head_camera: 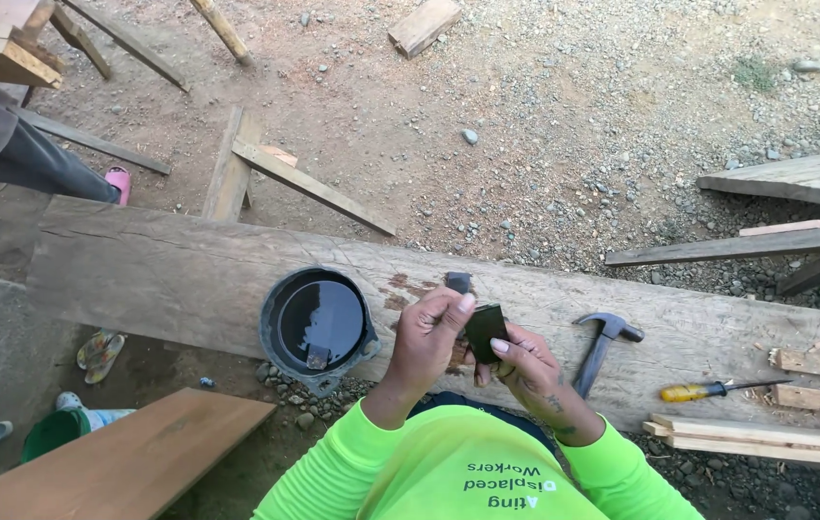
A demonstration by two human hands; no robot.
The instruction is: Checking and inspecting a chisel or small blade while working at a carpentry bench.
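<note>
While both hands work close together above the long weathered plank (189, 279) that serves here as a table, the step in hand looks like the handling of a small dark flat piece (485, 330), perhaps a block or pad, though its material cannot be told. The left hand (426, 339) has its fingers curled in, thumb and forefinger pressed together at the piece's upper left edge; the right hand (525, 366) pinches the same piece from below and from the right, so the piece sits between the two grips, held upright just over the table's near edge. A second small dark piece (458, 281) lies on the table just beyond the left hand's fingertips, apart from them. To the left, touching the table's near side, stands a round black tub (319, 327) holding dark liquid with a small block in it. To the right lie a claw hammer (602, 345) and a yellow-handled screwdriver (708, 390). By my judgement, any next move calls for a steady two-handed hold, since the piece is small and the grips cover much of it.
</note>
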